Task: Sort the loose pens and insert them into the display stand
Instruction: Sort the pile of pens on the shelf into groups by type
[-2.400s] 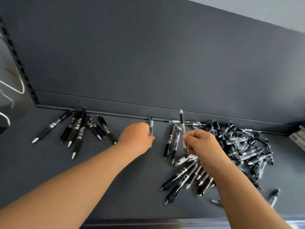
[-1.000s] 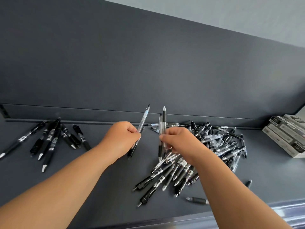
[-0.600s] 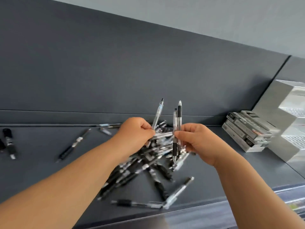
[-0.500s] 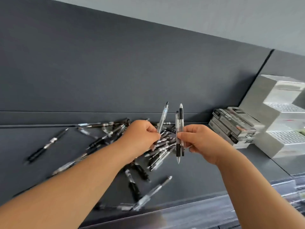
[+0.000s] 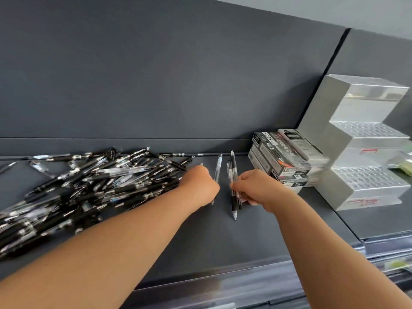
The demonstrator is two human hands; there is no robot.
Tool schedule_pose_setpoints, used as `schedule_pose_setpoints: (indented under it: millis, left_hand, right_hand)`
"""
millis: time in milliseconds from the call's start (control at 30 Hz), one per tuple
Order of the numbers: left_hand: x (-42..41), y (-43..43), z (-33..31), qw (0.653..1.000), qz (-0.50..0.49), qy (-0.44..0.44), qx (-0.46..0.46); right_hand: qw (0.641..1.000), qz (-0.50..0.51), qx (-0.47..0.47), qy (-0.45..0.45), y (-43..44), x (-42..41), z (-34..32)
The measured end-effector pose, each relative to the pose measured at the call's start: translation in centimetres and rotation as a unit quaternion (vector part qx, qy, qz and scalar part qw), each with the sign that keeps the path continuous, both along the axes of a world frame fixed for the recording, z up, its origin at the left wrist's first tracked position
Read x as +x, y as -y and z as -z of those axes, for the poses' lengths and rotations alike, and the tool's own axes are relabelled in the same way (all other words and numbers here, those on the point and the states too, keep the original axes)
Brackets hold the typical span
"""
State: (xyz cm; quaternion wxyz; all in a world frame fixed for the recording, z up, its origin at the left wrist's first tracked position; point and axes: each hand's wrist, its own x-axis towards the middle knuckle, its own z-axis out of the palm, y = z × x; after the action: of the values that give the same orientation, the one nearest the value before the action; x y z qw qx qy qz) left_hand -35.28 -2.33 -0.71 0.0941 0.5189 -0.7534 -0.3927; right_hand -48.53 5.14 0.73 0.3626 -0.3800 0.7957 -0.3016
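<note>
While gripping one clear pen in the left hand, fingers curled round its lower half, keeps it near upright, lower end just showing under the fist, close over the shelf. Grips a bundle of pens in the right hand, pinched between thumb and curled fingers: at least three, clear barrels with black grips, tips down, the longest tip at the shelf or just off it, cannot tell which. Hands side by side and apart, single pen and bundle parallel with a narrow gap between.

Left of the left hand: a big loose pile of black and clear pens, lying crosswise over one another, blurred, spread along the shelf to the left edge of view; nearest ones hidden behind the left wrist. A few strays along the foot of the back panel, behind both hands.

Right of the right hand, just past its knuckles: stacked flat boxes, grey and black print, set against the back panel, lying between the hands and the stand. Stand furthest right, beside the boxes: silvery, three stepped tiers, each step dotted with rows of holes, red marks on its front faces.

Nearest the camera: bare forearms reaching in over a rail along the front of the shelf.
</note>
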Motion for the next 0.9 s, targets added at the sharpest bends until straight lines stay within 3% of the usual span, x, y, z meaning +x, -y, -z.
schedule_pose_setpoints:
  millis: [167, 333, 500, 733, 900]
  left_hand:
    - [-1.3, 0.2, 1.2, 0.998, -0.027, 0.058, -0.018]
    - [-1.1, 0.0, 1.0, 0.999, -0.029, 0.036, -0.015]
    - [0.0, 0.0, 0.7, 0.999, -0.005, 0.028, -0.024]
    - [4.3, 1.0, -1.2, 0.985, -0.009, 0.037, -0.169]
    - [7.8, 2.7, -1.8, 0.965, -0.053, 0.041, -0.253]
  right_hand:
    - [0.995, 0.004, -0.012, -0.095, 0.7, -1.0, 1.8]
    - [0.981, -0.009, -0.033, -0.189, 0.5, -0.8, 2.3]
    - [0.973, -0.024, -0.029, -0.229, 0.5, -1.1, 2.4]
    - [0.95, -0.043, -0.039, -0.306, 0.9, -0.1, 1.3]
    - [0.934, -0.096, -0.13, -0.318, 2.8, 2.6, 1.1]
